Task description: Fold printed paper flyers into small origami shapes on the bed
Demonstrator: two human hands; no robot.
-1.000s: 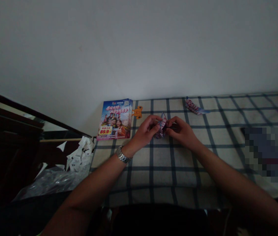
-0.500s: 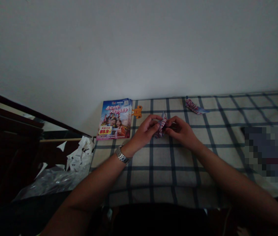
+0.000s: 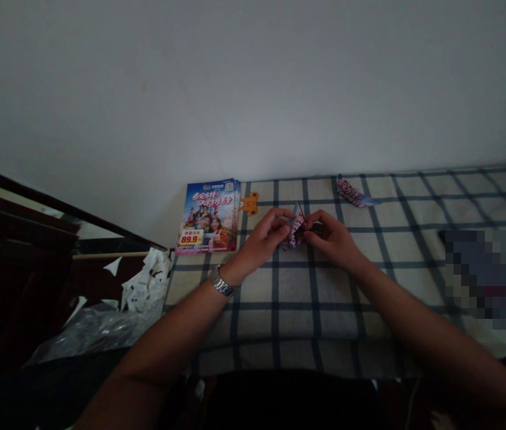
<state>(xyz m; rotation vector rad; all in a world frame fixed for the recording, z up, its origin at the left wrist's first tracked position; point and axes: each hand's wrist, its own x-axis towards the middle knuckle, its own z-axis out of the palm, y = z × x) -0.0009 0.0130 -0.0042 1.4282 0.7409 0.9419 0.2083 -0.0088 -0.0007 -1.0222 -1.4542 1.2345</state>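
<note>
A small folded piece of patterned red-and-white paper (image 3: 295, 229) is pinched between both hands over the checked cloth (image 3: 324, 298). My left hand (image 3: 265, 238), with a metal watch at the wrist, grips its left side with curled fingers. My right hand (image 3: 330, 237) pinches its right side. A second folded patterned paper piece (image 3: 350, 193) lies farther back on the cloth, near the wall.
A stack of colourful flyers (image 3: 208, 216) lies at the cloth's back left corner, with a small orange figure (image 3: 250, 203) beside it. Torn white paper scraps (image 3: 145, 285) and clear plastic (image 3: 96, 328) lie off the left edge. A blurred patch covers the right side.
Both hands stay at the same spot; the fingers have shifted slightly on the folded paper.
</note>
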